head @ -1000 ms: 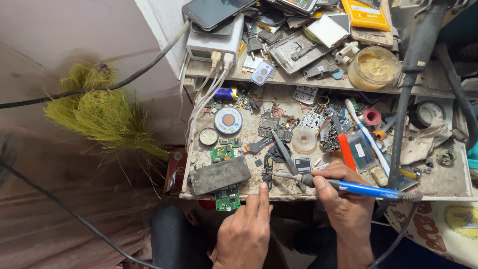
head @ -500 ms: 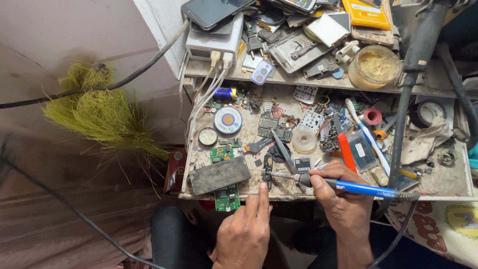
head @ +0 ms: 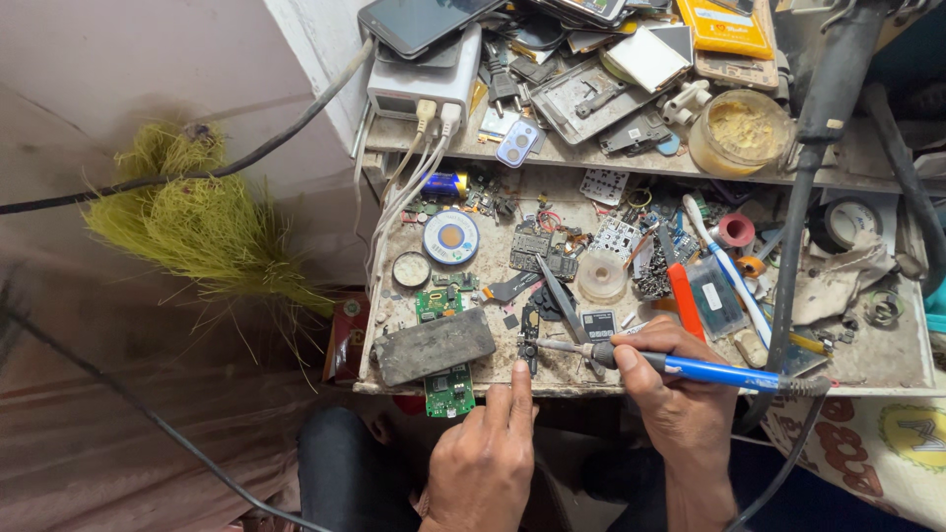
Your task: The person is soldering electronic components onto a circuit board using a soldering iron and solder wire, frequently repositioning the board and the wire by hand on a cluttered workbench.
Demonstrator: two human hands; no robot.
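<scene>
My right hand (head: 678, 386) grips a blue-handled soldering iron (head: 709, 372), its metal tip pointing left at a small dark part (head: 529, 348) on the bench. My left hand (head: 485, 455) reaches up from below, index finger stretched out and touching the bench edge just under that part; it holds nothing. A green circuit board (head: 449, 392) hangs over the front edge left of that finger, partly under a worn grey block (head: 434, 345). Tweezers (head: 560, 299) lie just above the iron's tip.
The workbench (head: 892, 366) is crowded with small parts, a solder reel (head: 450, 236), a clear tape roll (head: 601, 276), a red tool (head: 684, 301). The upper shelf holds a white charger (head: 424, 87), phones and a flux jar (head: 740, 133). A straw broom (head: 197, 222) lies left.
</scene>
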